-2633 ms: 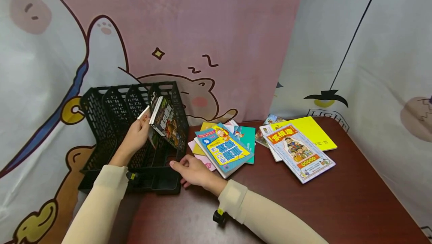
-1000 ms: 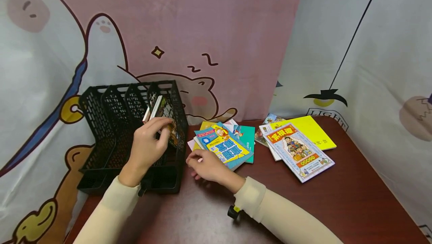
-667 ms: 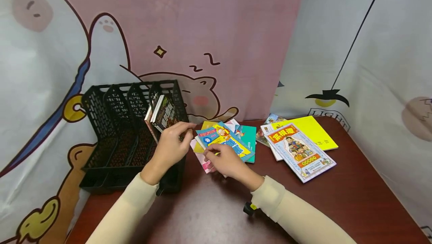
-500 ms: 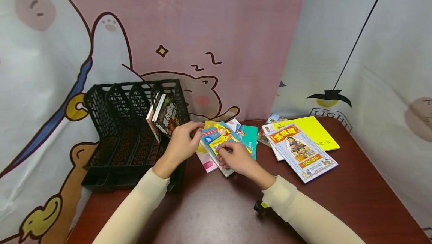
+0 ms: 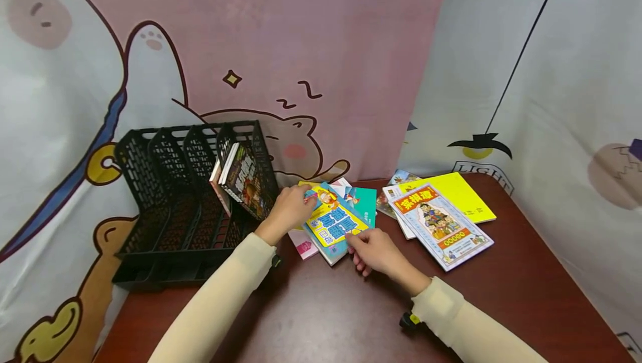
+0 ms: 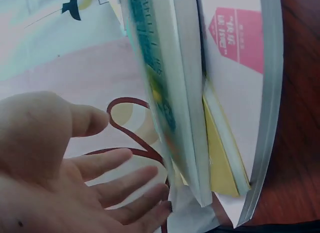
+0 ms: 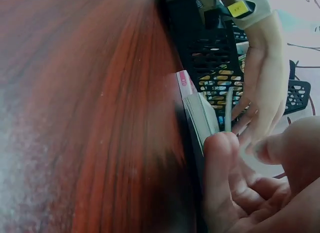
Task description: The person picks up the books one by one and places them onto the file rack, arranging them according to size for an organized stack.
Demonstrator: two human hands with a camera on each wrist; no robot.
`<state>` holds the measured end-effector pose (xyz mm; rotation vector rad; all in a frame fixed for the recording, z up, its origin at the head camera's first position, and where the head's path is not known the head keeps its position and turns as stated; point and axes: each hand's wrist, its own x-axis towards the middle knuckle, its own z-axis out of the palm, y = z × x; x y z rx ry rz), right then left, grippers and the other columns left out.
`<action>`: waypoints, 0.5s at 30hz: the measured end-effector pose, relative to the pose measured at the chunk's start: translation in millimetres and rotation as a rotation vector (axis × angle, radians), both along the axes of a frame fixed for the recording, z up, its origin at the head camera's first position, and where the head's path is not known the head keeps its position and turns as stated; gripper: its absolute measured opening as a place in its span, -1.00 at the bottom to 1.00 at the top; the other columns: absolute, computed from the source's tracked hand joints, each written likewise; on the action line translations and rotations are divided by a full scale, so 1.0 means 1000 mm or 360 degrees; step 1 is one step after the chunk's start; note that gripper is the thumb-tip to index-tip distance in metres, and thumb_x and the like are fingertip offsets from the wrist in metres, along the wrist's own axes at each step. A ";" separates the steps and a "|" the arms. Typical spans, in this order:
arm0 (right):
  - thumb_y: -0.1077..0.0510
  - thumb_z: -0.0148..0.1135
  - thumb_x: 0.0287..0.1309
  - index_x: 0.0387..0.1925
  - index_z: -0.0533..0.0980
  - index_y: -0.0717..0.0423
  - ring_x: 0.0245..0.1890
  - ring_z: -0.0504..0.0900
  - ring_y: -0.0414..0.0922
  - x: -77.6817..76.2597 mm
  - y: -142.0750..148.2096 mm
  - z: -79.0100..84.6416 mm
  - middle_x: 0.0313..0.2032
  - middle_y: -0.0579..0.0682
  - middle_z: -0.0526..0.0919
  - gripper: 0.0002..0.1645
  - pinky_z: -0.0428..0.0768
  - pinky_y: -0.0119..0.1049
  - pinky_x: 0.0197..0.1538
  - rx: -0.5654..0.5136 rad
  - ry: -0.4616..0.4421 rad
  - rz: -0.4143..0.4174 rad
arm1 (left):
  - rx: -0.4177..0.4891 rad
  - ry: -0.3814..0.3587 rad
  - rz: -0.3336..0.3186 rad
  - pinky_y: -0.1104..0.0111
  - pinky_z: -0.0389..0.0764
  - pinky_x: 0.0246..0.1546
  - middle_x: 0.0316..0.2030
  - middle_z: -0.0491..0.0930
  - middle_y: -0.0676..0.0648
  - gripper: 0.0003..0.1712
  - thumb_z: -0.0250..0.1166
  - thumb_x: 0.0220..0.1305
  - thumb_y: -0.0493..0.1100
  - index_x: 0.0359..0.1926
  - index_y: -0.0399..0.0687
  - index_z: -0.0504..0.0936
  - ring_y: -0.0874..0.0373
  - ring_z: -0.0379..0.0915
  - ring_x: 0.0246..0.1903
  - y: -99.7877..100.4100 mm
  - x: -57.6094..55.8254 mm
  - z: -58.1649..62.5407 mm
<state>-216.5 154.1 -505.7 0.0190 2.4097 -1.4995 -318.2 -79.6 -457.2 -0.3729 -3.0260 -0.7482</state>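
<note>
A blue and yellow paperback book [image 5: 333, 223] lies on top of the left pile on the table. My left hand [image 5: 291, 209] is at its far left corner; in the left wrist view that hand [image 6: 100, 168] has its fingers stretched out and thumb apart, beside the book's edge. At the near right corner is my right hand [image 5: 376, 251]. The right wrist view shows this hand [image 7: 250, 188] with bent fingers, the thumb apart from the index finger, which is against the pile's edge. No book is visible between them.
A black mesh file organizer [image 5: 150, 268] stands at left, with a dark-covered book [image 5: 248, 182] and other books leaning in its rightmost part. Under the top book lie a pink book [image 5: 303, 246] and a green book [image 5: 368, 201]. A comic-covered book [image 5: 441, 229] overlaps a yellow book [image 5: 466, 201] at right.
My left hand has left the books in the organizer and moved right to the blue and yellow book. My right hand has moved right, from the organizer's front corner to the book's near corner.
</note>
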 end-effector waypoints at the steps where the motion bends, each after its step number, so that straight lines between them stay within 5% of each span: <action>1: -0.16 0.22 0.63 -0.40 0.72 0.22 -0.71 0.61 -0.15 0.001 0.000 -0.001 -0.63 0.00 0.67 -0.41 0.72 -0.21 -0.55 0.0053 -0.0016 0.0019 | -0.0036 0.0001 0.0019 -0.17 0.49 0.51 0.44 0.60 -0.33 -0.37 0.23 0.64 0.04 0.54 -0.17 0.54 -0.35 0.50 0.44 0.001 -0.001 -0.001; 7: -0.20 0.21 0.62 -0.51 0.71 0.08 -0.75 0.53 -0.18 0.002 0.001 -0.006 -0.67 -0.05 0.67 -0.38 0.61 -0.30 -0.63 0.0284 -0.0039 0.0058 | -0.0220 -0.0058 0.0042 -0.23 0.50 0.44 0.42 0.61 -0.36 -0.31 0.23 0.66 0.10 0.57 -0.20 0.49 -0.39 0.50 0.38 0.013 0.002 -0.005; 15: -0.11 0.21 0.63 -0.42 0.70 0.22 -0.77 0.63 -0.19 0.006 -0.003 -0.009 -0.67 0.03 0.71 -0.43 0.72 -0.21 -0.59 0.0015 -0.0122 -0.0053 | -0.0259 -0.0090 0.0173 -0.25 0.44 0.45 0.41 0.60 -0.36 -0.26 0.21 0.66 0.16 0.61 -0.18 0.43 -0.37 0.50 0.32 0.027 0.003 -0.015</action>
